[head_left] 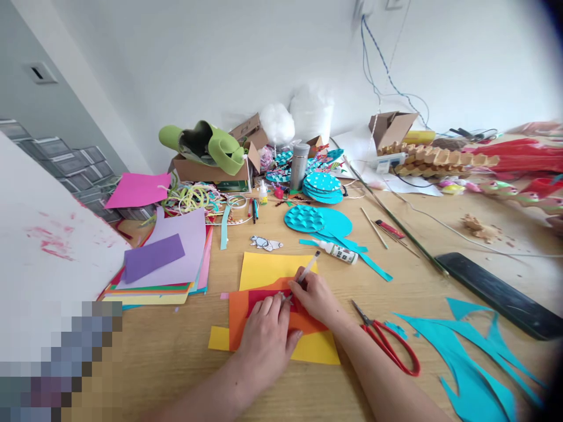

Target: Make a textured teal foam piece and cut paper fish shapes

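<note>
My right hand (313, 293) is closed round a pen (308, 267), its tip down at the small red paper (255, 301). Beside it, my left hand (269, 331) lies over the red and orange sheets with its fingers pressed down; a small pale piece shows at its fingertips, too small to make out. The orange paper (236, 316) rests on yellow paper (277, 266). Behind the sheets lies a white paper cutout with drawn lines (266, 242). Red-handled scissors (387, 340) are on the table, right of my right forearm.
Coloured paper is stacked (165, 258) at the left. A glue bottle (341, 252), turquoise discs (323, 220) and strips lie behind my hands. At the right are turquoise scraps (466, 351) and a black phone-like object (497, 290). A grey flask (299, 167) stands farther back.
</note>
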Demonstrator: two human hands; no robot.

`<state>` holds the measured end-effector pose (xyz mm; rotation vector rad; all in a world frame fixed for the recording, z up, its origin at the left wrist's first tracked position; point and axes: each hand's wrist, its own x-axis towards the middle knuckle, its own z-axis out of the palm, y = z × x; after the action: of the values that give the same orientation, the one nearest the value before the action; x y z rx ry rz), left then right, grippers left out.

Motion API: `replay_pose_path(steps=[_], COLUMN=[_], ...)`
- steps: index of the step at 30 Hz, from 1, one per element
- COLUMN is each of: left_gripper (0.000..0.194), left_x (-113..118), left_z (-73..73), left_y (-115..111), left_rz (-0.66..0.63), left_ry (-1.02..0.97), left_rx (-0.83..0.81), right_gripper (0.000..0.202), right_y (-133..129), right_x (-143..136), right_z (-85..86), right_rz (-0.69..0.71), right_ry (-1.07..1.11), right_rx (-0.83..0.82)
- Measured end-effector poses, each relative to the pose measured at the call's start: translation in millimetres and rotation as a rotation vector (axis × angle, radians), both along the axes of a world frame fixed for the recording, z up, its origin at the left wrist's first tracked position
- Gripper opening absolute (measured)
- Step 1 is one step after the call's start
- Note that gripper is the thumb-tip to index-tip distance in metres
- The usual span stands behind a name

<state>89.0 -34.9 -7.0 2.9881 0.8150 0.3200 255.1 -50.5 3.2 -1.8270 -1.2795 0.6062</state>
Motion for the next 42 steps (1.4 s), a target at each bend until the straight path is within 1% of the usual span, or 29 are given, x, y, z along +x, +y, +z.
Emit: replay_pose_path(steps=[3,7,12,17,21,24,27,32,37,42], left_gripper=[0.05,0.05,0.04,0.034,0.029,0.03,0.03,0.028,0.028,0.03], left_x=[-0.3,1.1,6.6,9.3,9.2,8.5,7.8,7.3,8.0,8.6], left_z=[0.9,7.2,15.0,16.1,19.0,21.2,21.5,20.3,21.0,20.6], left_y=[-0.3,-0.1,-0.5,0.3,1.5,2.1,2.6,3.1,2.9,3.5], left_rz=[0.003,-0.006,0.004,0.012,0.002,0.002,-0.004,0.003,-0.004,-0.002], left_ry=[0.021,0.053,0.046,0.006,-0.006,-0.009,-0.007,-0.012,0.001,-0.002], left_rx=[-0.019,-0.048,-0.057,-0.033,-0.051,-0.062,-0.081,-0.099,-0.082,-0.08], right_gripper=[0.02,0.019,0.017,0.017,0.017,0.018,0.019,0.019,0.019,0.021], right_y=[0.9,-0.2,-2.4,-1.7,-3.4,-6.9,-9.8,-10.1,-9.4,-9.6], right_x=[0.7,2.4,2.8,1.2,1.4,-0.3,-2.9,-3.4,-1.7,-2.5], right_z=[-0.4,-0.9,2.4,5.1,1.6,-1.3,-2.7,-4.5,-6.8,-7.3], right_rz=[-0.009,0.005,-0.012,-0.037,-0.012,-0.019,-0.06,-0.074,-0.117,-0.131], right_ry=[-0.012,-0.002,0.068,0.098,0.219,0.311,0.296,0.264,0.176,0.182], right_rx=[0.005,-0.015,-0.086,-0.089,-0.125,-0.121,-0.083,-0.053,-0.046,-0.06])
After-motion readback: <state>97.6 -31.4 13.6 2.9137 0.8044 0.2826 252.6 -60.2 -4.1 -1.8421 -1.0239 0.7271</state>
